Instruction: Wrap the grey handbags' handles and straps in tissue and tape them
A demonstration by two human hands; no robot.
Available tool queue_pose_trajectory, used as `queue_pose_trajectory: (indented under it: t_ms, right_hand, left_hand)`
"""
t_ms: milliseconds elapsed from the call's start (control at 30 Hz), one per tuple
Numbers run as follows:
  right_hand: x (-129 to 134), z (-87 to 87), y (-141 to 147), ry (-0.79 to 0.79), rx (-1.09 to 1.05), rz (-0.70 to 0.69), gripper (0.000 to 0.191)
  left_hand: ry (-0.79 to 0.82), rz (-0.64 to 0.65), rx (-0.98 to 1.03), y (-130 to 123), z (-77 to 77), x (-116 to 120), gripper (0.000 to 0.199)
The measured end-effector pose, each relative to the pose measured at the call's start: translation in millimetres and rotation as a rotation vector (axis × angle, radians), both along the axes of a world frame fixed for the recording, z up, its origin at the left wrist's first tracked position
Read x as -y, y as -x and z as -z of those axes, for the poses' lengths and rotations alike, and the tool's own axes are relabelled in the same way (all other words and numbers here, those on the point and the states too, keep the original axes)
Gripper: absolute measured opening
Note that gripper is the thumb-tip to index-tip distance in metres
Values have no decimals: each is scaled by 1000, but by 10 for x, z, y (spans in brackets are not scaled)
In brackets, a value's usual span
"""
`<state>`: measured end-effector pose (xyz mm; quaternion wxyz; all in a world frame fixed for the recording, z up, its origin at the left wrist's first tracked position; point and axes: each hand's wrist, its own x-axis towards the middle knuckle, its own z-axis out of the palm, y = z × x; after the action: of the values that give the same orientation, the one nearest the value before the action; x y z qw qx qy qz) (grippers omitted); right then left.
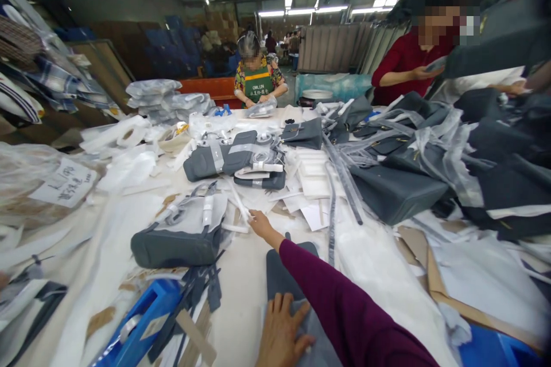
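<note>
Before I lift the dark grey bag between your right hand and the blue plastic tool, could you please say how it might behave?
The bag will probably keep its shape, as its body looks full and rounded. Its handles may flop, since they look thin and curved. Its weight cannot be told from here.

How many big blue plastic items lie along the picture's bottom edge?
2: one blue item left of the left hand, another blue item near the bottom right corner, cut off by the frame. Others may be hidden under clutter.
</note>
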<state>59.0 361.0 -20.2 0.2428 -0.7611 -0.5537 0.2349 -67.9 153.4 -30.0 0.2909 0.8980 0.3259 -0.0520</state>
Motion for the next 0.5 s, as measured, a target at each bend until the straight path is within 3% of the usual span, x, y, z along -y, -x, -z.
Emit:
queue_pose_trajectory:
  t_ms: [233, 367, 500]
  right_hand:
    - [288, 114, -557, 39, 360, -8, 42]
    - [320, 33, -849, 78, 459, -106, 32]
    - [290, -95, -1072, 52, 454, -230, 15]
  left_hand:
    - [39, 14, -88, -40, -4, -48, 64]
    - [-84, 64, -103, -99, -20, -86, 56]
    - [-251, 118, -48, -145, 118, -168, 47]
